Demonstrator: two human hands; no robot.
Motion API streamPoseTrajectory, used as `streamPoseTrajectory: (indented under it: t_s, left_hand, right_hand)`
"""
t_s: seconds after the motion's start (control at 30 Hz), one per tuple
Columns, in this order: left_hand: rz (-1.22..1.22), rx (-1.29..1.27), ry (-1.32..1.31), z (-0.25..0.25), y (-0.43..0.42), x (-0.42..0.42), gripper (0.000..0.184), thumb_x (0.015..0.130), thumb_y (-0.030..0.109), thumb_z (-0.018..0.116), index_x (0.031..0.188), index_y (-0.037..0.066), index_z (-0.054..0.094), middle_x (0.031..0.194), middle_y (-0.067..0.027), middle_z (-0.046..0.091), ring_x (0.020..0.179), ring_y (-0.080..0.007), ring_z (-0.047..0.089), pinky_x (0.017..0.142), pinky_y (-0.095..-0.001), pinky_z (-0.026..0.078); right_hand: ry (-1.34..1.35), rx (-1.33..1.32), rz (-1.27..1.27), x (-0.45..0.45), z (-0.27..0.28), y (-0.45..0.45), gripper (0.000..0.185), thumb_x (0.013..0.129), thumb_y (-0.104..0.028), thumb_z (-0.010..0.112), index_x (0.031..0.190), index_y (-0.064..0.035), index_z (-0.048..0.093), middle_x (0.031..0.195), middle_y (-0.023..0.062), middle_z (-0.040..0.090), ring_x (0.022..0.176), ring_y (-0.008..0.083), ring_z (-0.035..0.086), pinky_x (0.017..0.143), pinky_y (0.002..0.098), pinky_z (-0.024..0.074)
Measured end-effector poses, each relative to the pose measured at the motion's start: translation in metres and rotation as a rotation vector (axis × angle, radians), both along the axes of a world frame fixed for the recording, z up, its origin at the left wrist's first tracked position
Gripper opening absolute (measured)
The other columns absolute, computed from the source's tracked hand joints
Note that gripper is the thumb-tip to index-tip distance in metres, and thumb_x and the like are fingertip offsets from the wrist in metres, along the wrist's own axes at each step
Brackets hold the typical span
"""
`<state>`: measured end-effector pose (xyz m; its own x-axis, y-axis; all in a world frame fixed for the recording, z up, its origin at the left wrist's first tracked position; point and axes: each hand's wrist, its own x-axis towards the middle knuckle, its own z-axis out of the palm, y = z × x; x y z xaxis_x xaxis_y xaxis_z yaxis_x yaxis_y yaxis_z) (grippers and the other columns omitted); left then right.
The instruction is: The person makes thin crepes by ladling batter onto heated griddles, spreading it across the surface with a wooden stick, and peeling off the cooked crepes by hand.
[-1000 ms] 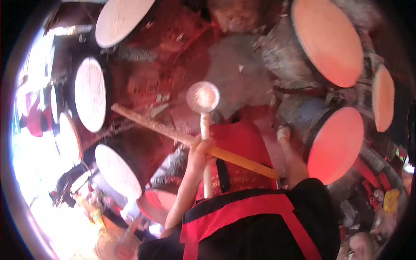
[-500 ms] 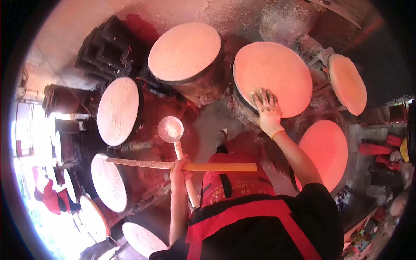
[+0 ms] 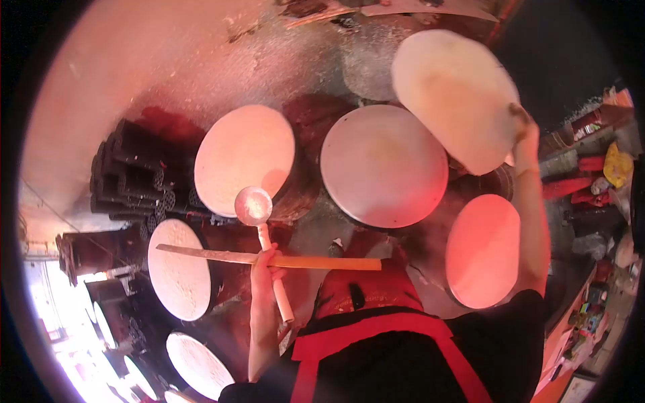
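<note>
My right hand (image 3: 527, 131) grips the edge of a large, thin round pancake (image 3: 457, 101), raised at the upper right with a browned patch in its middle. Below and left of it lies a bare round griddle (image 3: 383, 168), greyish and smooth. My left hand (image 3: 266, 262) is closed around two handles: a ladle (image 3: 254, 205) with white batter residue in its bowl, and a long, flat wooden spatula (image 3: 322, 262) crossing it. The ladle's bowl hangs over the near edge of another griddle holding a pale batter sheet (image 3: 245, 158).
More pale sheets lie on griddles at left (image 3: 178, 269), lower left (image 3: 198, 366) and right (image 3: 482, 252). Dark perforated cylinders (image 3: 138, 161) are stacked by the wall. Red cloths and a yellow bag (image 3: 618, 164) sit at far right.
My right hand has peeled the pancake off its griddle and carried it up and right, baring the surface. The view has shifted; my left hand keeps hold of the ladle and spatula.
</note>
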<state>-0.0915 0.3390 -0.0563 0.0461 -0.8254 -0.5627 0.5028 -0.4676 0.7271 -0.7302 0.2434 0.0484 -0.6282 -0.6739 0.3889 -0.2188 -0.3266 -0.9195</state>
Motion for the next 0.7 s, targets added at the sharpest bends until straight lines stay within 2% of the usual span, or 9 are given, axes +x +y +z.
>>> streamPoseTrajectory:
  t_s: [0.03, 0.13, 0.17, 0.3, 0.37, 0.5, 0.57, 0.63, 0.7]
  left_hand:
    - [-0.002, -0.001, -0.019, 0.004, 0.01, -0.007, 0.027, 0.092, 0.017, 0.06, 0.114, 0.002, 0.059, 0.08, -0.0008, 0.056, 0.053, -0.0026, 0.041, 0.041, -0.0171, 0.03]
    - [-0.08, -0.011, 0.098, -0.003, 0.019, -0.01, 0.026, 0.091, 0.017, 0.061, 0.114, 0.003, 0.06, 0.079, 0.0005, 0.056, 0.052, -0.003, 0.042, 0.04, -0.0175, 0.029]
    - [-0.102, -0.018, 0.16, -0.001, 0.026, -0.018, 0.026, 0.092, 0.016, 0.06, 0.114, 0.003, 0.06, 0.078, 0.001, 0.056, 0.051, -0.0031, 0.042, 0.039, -0.0176, 0.028]
    - [0.056, 0.099, 0.155, -0.014, 0.027, -0.08, 0.025, 0.092, 0.014, 0.059, 0.115, 0.004, 0.06, 0.08, 0.0002, 0.059, 0.048, -0.0035, 0.04, 0.037, -0.0174, 0.03]
    - [0.111, 0.114, 0.222, -0.018, 0.074, -0.107, 0.022, 0.092, 0.014, 0.058, 0.112, 0.005, 0.06, 0.08, -0.0003, 0.059, 0.047, -0.0039, 0.039, 0.036, -0.0173, 0.03]
    - [0.307, 0.281, 0.247, 0.046, 0.139, -0.17, 0.017, 0.093, 0.013, 0.055, 0.107, 0.004, 0.06, 0.071, -0.0006, 0.055, 0.042, -0.0042, 0.035, 0.033, -0.0166, 0.03]
    - [0.328, 0.273, 0.345, 0.039, 0.165, -0.171, 0.016, 0.092, 0.012, 0.055, 0.105, 0.002, 0.06, 0.069, -0.001, 0.054, 0.042, -0.0047, 0.036, 0.032, -0.0176, 0.031]
    - [0.369, 0.248, 0.353, 0.038, 0.19, -0.182, 0.017, 0.093, 0.011, 0.054, 0.105, 0.002, 0.06, 0.069, -0.001, 0.054, 0.042, -0.0047, 0.036, 0.032, -0.0176, 0.03]
    - [0.425, 0.24, 0.359, 0.038, 0.189, -0.176, 0.017, 0.093, 0.011, 0.054, 0.106, 0.001, 0.06, 0.069, -0.0011, 0.053, 0.042, -0.0048, 0.036, 0.032, -0.0177, 0.029]
  right_hand:
    - [-0.067, 0.035, -0.101, -0.025, 0.027, 0.021, 0.027, 0.094, -0.018, 0.059, 0.111, 0.0014, 0.065, 0.105, 0.0036, 0.067, 0.091, 0.0161, 0.062, 0.081, 0.0279, 0.0501]
    - [-0.367, -0.1, -0.033, -0.149, 0.028, 0.046, 0.038, 0.096, -0.024, 0.059, 0.123, 0.0032, 0.059, 0.118, 0.0097, 0.063, 0.103, 0.0203, 0.061, 0.093, 0.0315, 0.0471]
    - [-0.538, 0.026, -0.063, -0.238, 0.001, 0.036, 0.045, 0.098, -0.029, 0.055, 0.132, 0.0003, 0.052, 0.129, 0.0122, 0.058, 0.117, 0.0238, 0.055, 0.103, 0.0355, 0.0414]
    - [-0.763, -0.182, 0.127, -0.211, -0.06, -0.019, 0.051, 0.101, -0.031, 0.036, 0.147, -0.0077, 0.035, 0.149, 0.0126, 0.04, 0.138, 0.0263, 0.036, 0.116, 0.0414, 0.0251]
    - [-0.817, -0.125, 0.007, -0.279, -0.141, -0.038, 0.052, 0.102, -0.032, 0.03, 0.147, -0.0068, 0.034, 0.151, 0.0115, 0.037, 0.138, 0.0278, 0.037, 0.117, 0.0416, 0.0251]
    - [-0.91, -0.081, -0.103, -0.267, -0.171, -0.036, 0.055, 0.099, -0.038, 0.034, 0.143, -0.0055, 0.039, 0.148, 0.0115, 0.04, 0.133, 0.0275, 0.04, 0.108, 0.039, 0.0339]
    - [-0.878, 0.022, -0.17, -0.288, -0.194, -0.038, 0.055, 0.097, -0.038, 0.04, 0.14, -0.005, 0.043, 0.143, 0.0134, 0.046, 0.127, 0.0284, 0.047, 0.101, 0.0394, 0.0405]
    - [-0.75, 0.198, -0.253, -0.317, -0.206, -0.043, 0.054, 0.095, -0.038, 0.047, 0.137, -0.0045, 0.047, 0.138, 0.0152, 0.051, 0.121, 0.0294, 0.053, 0.094, 0.0398, 0.0471]
    - [-0.364, 0.626, -0.391, -0.344, -0.213, -0.06, 0.053, 0.092, -0.037, 0.053, 0.134, -0.004, 0.051, 0.132, 0.0171, 0.057, 0.115, 0.0303, 0.06, 0.086, 0.0401, 0.0538]
